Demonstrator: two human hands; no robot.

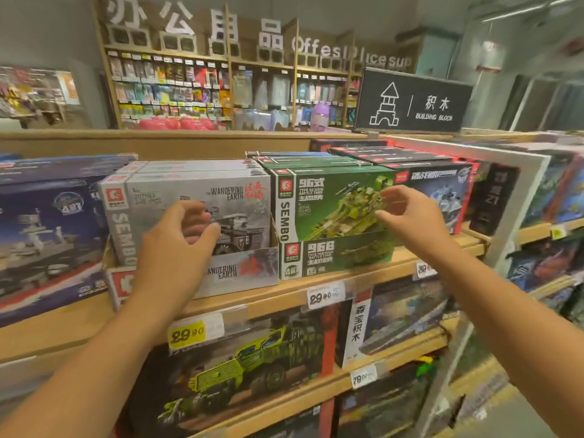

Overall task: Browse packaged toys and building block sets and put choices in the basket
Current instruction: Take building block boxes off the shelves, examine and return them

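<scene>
Building block sets fill the top wooden shelf (347,267). A grey "Wandering Earth" box (189,194) stands at centre left, with a green tank box (328,203) beside it on the right. My left hand (177,245) hovers in front of the grey box, fingers loosely curled and holding nothing. My right hand (410,216) is raised before the right part of the green tank box, fingers spread and bent, empty. No basket is in view.
A dark blue ship set (47,229) lies at the left. A blue-and-black box (442,191) stands right of the tank box. Below, a box with a green truck (240,368) fills the lower shelf. A "Building Block" sign (410,102) rises behind; stationery shelves (221,86) line the back wall.
</scene>
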